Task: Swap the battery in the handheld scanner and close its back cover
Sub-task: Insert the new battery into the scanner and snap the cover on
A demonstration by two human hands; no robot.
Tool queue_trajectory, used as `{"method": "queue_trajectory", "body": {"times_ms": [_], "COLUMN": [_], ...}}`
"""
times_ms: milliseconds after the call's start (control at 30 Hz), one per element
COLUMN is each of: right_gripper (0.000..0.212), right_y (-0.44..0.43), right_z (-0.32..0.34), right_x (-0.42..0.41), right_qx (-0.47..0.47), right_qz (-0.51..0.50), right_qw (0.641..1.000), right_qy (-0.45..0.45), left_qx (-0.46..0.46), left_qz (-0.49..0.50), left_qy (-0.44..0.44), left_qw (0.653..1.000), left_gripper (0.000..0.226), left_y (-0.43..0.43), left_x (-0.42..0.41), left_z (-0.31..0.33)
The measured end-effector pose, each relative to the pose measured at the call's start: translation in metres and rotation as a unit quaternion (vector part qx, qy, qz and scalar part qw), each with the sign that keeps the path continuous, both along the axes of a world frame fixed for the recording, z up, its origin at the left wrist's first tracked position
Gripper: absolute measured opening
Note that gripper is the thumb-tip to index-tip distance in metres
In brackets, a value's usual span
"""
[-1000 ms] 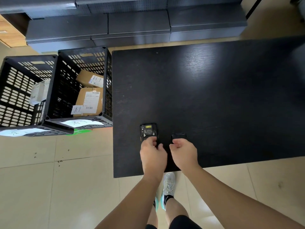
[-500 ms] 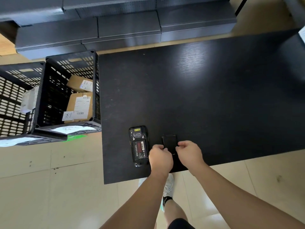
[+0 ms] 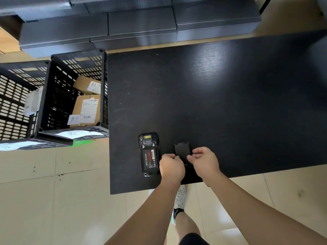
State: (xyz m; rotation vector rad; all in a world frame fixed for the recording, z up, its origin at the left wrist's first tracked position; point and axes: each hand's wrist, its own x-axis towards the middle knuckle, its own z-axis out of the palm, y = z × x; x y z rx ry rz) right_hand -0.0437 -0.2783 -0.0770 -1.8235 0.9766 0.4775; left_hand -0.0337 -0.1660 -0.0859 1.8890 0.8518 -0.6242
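Scanner (image 3: 149,154) beside table (image 3: 230,103) edge

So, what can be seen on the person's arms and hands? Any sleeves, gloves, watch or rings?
Both forearms are bare up to the bottom edge of the picture: no sleeve shows. The left hand and the right hand wear no gloves. No watch or band is at either wrist, and no ring shows on the fingers that are visible, though several fingers are curled under and hidden.

The black table (image 3: 230,103) holds two things near its front edge: the open scanner (image 3: 149,154), left of the fingers (image 3: 177,157), and the back cover (image 3: 182,150), between them.
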Motion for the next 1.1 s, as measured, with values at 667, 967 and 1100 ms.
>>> {"method": "queue_trajectory", "body": {"times_ms": [667,967,1100], "right_gripper": [0.018,0.016,0.017], "right_y": [0.039,0.092,0.095], "right_z": [0.035,0.022,0.015], "right_x": [0.027,0.03,0.03], "right_qx": [0.084,0.05,0.042], "right_qz": [0.083,0.141,0.14], "right_qw": [0.992,0.987,0.987], "right_qy": [-0.053,-0.062,-0.062], "left_qx": [-0.039,0.0,-0.011], "left_qz": [0.052,0.063,0.052], "left_qy": [-0.119,-0.124,-0.116], "left_qw": [0.991,0.99,0.992], "left_gripper": [0.009,0.015,0.016], "left_y": [0.067,0.124,0.128], "left_x": [0.014,0.011,0.011], "left_z": [0.04,0.029,0.023]}}
